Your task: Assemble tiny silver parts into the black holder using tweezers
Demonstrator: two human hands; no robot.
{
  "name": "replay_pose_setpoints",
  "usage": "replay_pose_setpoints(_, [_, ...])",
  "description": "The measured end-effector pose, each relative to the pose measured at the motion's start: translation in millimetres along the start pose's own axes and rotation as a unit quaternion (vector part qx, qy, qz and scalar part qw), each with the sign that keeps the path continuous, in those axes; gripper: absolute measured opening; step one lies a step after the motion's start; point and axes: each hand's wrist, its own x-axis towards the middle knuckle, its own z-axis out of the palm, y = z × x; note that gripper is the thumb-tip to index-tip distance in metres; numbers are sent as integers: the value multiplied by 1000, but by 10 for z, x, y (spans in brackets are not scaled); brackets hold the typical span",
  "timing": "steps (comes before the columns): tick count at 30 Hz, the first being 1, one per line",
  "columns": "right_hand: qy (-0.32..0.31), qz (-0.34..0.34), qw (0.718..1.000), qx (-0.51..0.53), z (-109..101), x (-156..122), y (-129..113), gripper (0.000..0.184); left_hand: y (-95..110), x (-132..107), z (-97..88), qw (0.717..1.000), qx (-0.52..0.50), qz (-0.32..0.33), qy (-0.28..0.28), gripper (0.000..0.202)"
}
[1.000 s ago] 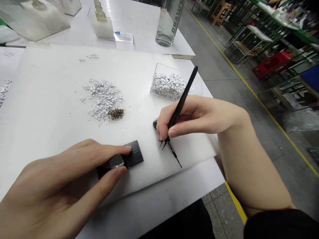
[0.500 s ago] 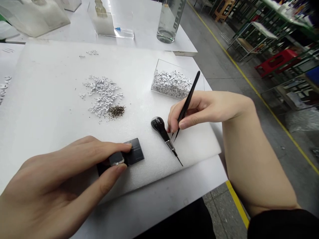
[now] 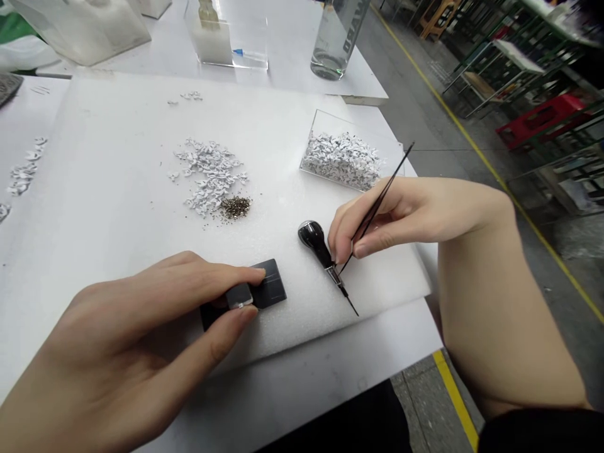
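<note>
My left hand (image 3: 141, 340) pinches a small dark block (image 3: 240, 295) between thumb and fingers. The block rests on or joins a flat black piece (image 3: 274, 284) with thin light lines, and the index fingertip presses on that piece. Fingers hide part of both. Slim black tweezers (image 3: 380, 200) are held in my right hand (image 3: 391, 220), pointing down and left. Just under the tweezer tips lies a screwdriver-like tool (image 3: 321, 245) with a bulbous black handle and a thin dark shaft; my right fingertips are close to it, and I cannot tell if they touch.
White foam sheet (image 3: 117, 245) covers the table. On it lie a pile of small white pieces (image 3: 212, 170) and a heap of tiny brassy screw-like bits (image 3: 236, 207). A clear box (image 3: 344, 157) holds more white pieces. Behind stand a clear bottle (image 3: 333, 56) and an acrylic holder (image 3: 252, 60).
The view has shifted, so everything sits further right. My right hand has turned the tweezers, and their two thin arms now show edge-on. My left hand keeps its grip on the block.
</note>
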Motion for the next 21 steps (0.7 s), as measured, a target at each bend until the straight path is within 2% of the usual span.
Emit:
replay_pose_setpoints(6, [15,-16,1000,-11,37,-8,-24,11,4,-12,-23,998,16,46,-46,35])
replay_pose_setpoints(12, [20,-21,999,-25,70,-19,-63,11,46,1,10,999,-14,29,-23,32])
replay_pose_setpoints(15, [36,-1,997,-62,117,-56,-141,16,25,9,3,999,-21,40,-25,26])
replay_pose_setpoints(21, [93,39,984,-146,255,-161,-287,20,-31,22,-21,997,13,74,-37,29])
